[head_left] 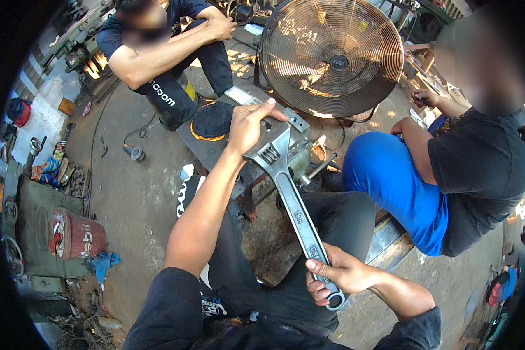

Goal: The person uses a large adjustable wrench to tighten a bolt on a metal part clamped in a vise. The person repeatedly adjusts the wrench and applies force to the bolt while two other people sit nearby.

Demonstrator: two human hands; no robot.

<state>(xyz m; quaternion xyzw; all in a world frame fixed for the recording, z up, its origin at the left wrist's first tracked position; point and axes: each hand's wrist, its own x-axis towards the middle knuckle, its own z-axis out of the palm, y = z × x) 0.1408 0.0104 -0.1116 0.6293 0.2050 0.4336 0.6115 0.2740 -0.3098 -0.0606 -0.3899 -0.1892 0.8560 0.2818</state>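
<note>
A large chrome adjustable wrench [297, 213] slants across the middle, its jaw end up by the vise and its ringed handle end low. Fingers of my right hand [344, 271] are wrapped around the lower handle. My left hand [248, 129] is beside the wrench's head, thumb and forefinger pointing right over the metal of the bench vise [300, 157]. The other fingers are hidden, and what they grip cannot be made out. A drilled metal block [296, 119] sits just right of that hand. A dark cap-like cloth item [212, 121] lies to its left on a metal plate [195, 143].
A big round fan [332, 58] stands behind the vise. One person [157, 64] sits at the far left, another [478, 157] at the right, close by. A red bucket [79, 233] stands left; a cable and a small grey tool [135, 153] lie on the floor.
</note>
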